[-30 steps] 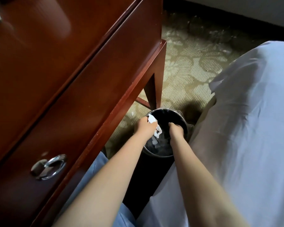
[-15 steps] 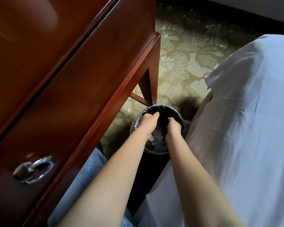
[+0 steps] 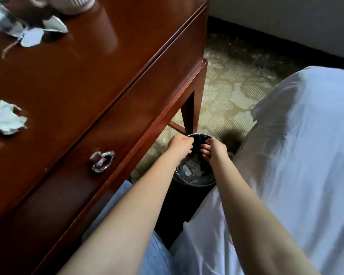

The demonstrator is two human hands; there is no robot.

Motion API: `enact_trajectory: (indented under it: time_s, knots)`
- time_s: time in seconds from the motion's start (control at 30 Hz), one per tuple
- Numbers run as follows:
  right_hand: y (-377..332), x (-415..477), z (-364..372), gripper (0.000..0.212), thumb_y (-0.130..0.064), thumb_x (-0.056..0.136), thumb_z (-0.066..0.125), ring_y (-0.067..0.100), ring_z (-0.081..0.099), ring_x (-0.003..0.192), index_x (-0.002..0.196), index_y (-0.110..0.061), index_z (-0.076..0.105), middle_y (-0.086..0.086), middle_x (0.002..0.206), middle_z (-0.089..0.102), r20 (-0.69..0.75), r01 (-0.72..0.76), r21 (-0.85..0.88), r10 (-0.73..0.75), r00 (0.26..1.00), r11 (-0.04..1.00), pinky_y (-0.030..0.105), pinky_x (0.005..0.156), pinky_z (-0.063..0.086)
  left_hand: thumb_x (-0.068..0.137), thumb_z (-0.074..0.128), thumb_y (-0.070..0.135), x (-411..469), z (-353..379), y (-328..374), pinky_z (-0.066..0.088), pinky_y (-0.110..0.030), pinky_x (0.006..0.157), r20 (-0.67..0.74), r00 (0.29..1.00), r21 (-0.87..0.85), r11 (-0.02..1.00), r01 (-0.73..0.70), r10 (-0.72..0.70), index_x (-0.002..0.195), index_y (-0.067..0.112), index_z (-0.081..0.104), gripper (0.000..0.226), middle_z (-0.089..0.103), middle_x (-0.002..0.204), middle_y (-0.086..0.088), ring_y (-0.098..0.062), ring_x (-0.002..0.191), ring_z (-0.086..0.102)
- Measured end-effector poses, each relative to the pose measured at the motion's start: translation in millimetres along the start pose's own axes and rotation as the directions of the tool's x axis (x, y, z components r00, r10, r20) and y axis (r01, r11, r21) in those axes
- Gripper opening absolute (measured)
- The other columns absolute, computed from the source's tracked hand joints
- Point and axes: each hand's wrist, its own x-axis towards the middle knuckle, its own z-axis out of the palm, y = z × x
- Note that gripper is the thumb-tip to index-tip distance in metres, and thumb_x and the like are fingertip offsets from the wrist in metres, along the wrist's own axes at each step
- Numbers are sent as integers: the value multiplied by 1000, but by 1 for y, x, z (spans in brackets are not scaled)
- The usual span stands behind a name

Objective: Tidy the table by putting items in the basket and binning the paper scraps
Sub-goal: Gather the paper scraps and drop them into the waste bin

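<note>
two hands (left hand (image 3: 180, 146), right hand (image 3: 216, 150)), one bin (image 3: 197, 183), one ring pull (image 3: 102, 161).

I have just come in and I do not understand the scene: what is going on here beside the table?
A person is binning paper. Both hands hang over a small dark bin on the floor beside the wooden table. The left hand has curled fingers near the rim. The right hand points its fingers down and holds nothing. Torn paper lies inside the bin, and more paper scraps wait on the table top.
</note>
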Motion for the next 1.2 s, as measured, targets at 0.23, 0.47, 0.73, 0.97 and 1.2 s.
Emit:
enact_trajectory:
  time_s: [0.23, 0.47, 0.73, 0.97, 1.2]
  knots:
    - [-27, -59, 2, 15, -12, 92, 44, 11, 54, 46, 80, -10, 53, 2, 66, 56, 57, 133, 77, -137, 989, 988, 22, 50, 36, 91, 49, 18, -58, -20, 17, 42, -24, 66, -51, 973, -30, 973, -227, 226, 75, 19, 54, 17, 63, 79, -1, -14, 66, 57]
    - [-49, -137, -1, 19, -9, 92, 44, 4, 45, 28, 107, -7, 56, 1, 53, 57, 90, 345, 179, -364, 927, 921, 18, 46, 32, 94, 47, 8, -143, -45, 42, 42, -8, 47, -101, 872, -124, 864, -488, 478, 89, 8, 56, 10, 59, 75, -2, -8, 60, 53]
    - [-45, -245, 12, 15, -3, 91, 47, 4, 46, 36, 83, -11, 56, 3, 59, 54, 202, 596, 238, -639, 742, 767, 19, 48, 36, 92, 52, 8, -233, -107, 57, 52, -21, 58, -261, 692, -135, 684, -717, 673, 80, 14, 59, 15, 64, 72, -3, -10, 54, 62]
    - [-28, -323, 63, 20, -6, 89, 50, 9, 54, 54, 80, -19, 62, 1, 67, 60, 379, 821, 68, -776, 504, 566, 17, 50, 44, 93, 50, 12, -272, -182, 34, 52, -21, 64, -458, 622, -110, 654, -748, 634, 80, 21, 61, 19, 67, 75, 2, -9, 66, 63]
    - [1, -357, 126, 27, -25, 88, 58, 20, 58, 108, 113, -14, 63, 4, 114, 65, 591, 959, -279, -777, 215, 53, 33, 92, 48, 93, 49, 5, -304, -253, -12, 45, -11, 55, -651, 537, -57, 671, -739, 536, 77, 19, 59, 23, 63, 75, 0, -8, 66, 57]
